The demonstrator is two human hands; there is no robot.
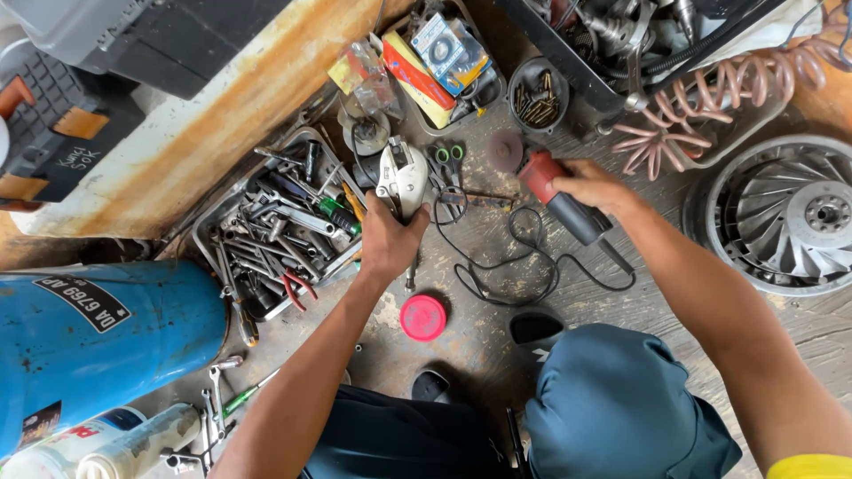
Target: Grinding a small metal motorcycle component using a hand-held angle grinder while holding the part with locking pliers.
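**Two hands, a grey metal casting and a red angle grinder over a workshop floor**

Blue gas cylinder [89, 341]: lies on its side at the lower left, paint scuffed, a dark label on its flank.

Finned metal wheel [785, 217]: round, silver, curved blades around a central hub; rests at the right edge.

Tool tray [206, 232]: shallow metal tray left of centre, heaped with spanners, screwdrivers and red-handled pliers [297, 288].

Angle grinder [561, 200]: red head with a worn pinkish disc at its upper-left end, dark grey body running down to the right, black cable looping across the floor below it. The right hand [593, 186] is wrapped around it just behind the head, fingers closed on the body.

Metal casting [402, 177]: pale grey, rounded, with a darker fitting at the top; held upright just right of the tray. The left hand [388, 239] clasps its lower end from below, fingers closed around it.

Bowl of small brass parts [537, 93]: round, dark, above the grinder.

Red round lid [423, 317]: flat on the floor below the left hand
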